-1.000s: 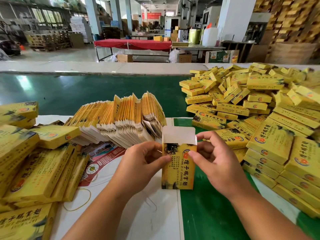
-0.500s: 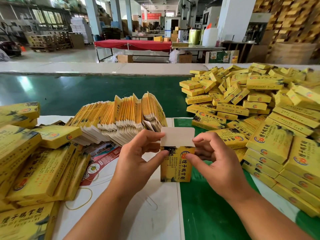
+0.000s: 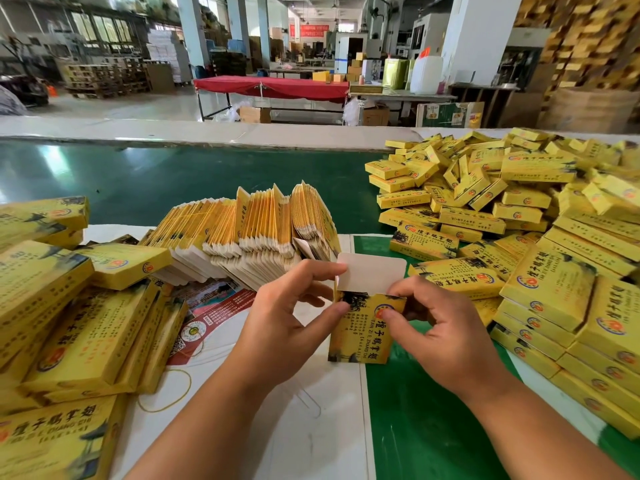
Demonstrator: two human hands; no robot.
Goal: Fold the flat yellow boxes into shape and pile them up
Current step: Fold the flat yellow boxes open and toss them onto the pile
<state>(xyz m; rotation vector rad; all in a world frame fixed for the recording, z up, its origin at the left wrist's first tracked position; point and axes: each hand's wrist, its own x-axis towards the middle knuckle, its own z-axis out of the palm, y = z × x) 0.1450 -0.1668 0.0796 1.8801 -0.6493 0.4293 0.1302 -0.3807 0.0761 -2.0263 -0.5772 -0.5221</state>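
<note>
Over the near desk [image 3: 311, 427], both hands pinch the upright yellow box [image 3: 362, 332]; its white top flap [image 3: 372, 273] now leans back from its earlier upright stand, ready for tucking shut.

Left hand [image 3: 284, 327], right hand [image 3: 440, 327].

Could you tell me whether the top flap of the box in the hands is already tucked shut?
No, the white top flap stands up, untucked, above the yellow box.
</note>
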